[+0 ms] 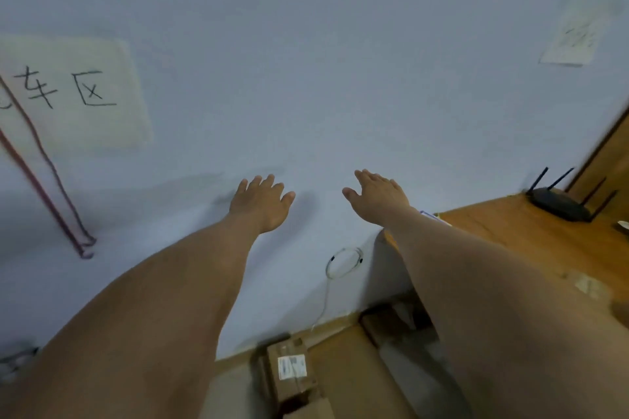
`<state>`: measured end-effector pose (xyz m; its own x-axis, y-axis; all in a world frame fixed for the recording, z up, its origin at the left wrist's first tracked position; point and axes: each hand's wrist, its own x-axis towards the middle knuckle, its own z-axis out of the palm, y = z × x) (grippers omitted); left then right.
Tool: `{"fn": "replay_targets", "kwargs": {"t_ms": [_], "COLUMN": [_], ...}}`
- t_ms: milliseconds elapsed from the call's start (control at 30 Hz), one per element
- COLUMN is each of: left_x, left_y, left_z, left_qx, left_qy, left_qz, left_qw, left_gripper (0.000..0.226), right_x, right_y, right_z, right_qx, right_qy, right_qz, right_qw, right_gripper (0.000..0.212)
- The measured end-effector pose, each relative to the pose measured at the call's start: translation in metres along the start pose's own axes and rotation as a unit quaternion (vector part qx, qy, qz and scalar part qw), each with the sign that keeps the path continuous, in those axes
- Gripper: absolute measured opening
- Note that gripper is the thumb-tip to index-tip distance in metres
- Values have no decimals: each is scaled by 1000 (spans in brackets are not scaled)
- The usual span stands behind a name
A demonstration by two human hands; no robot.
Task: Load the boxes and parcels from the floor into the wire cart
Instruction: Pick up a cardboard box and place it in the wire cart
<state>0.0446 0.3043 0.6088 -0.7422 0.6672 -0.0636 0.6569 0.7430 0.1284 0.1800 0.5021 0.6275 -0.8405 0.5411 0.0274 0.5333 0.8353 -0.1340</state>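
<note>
Both my arms reach forward toward a pale wall. My left hand (260,202) is raised in the middle of the view, fingers apart, holding nothing. My right hand (377,194) is beside it to the right, also spread and holding nothing. Far below them, at the bottom edge, a brown cardboard box (292,374) with a white label lies on the floor against the wall. More cardboard (343,374) lies to its right, partly hidden by my right arm. The wire cart is not recognisable in this view.
A paper sign (68,92) with handwriting hangs on the wall at left, a red rod (44,187) leaning beside it. A wooden desk (510,235) at right carries a black router (561,204). A coiled white cable (343,262) hangs on the wall.
</note>
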Motion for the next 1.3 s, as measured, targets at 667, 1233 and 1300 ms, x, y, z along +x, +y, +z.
{"fn": "replay_targets", "kwargs": {"t_ms": [667,1233,1300], "left_x": [-111,-131,-126], "left_y": [19,44,44], "left_z": [634,664,649], "left_qx": [-467,-656,-654], "left_qy": [-290,-228,-215], "left_qz": [-465,-471,-476], "left_qw": [693,543,547], "left_gripper": [94,87,81], "right_x": [-123,-158,-155], "right_y": [109,126,123], "right_z": [605,628,612], "right_qx": [236,437,436], "right_qy": [-425,-464,-453], "right_qz": [211,306,308], "right_qw": [848,707,713], "right_gripper": [82,65,63]}}
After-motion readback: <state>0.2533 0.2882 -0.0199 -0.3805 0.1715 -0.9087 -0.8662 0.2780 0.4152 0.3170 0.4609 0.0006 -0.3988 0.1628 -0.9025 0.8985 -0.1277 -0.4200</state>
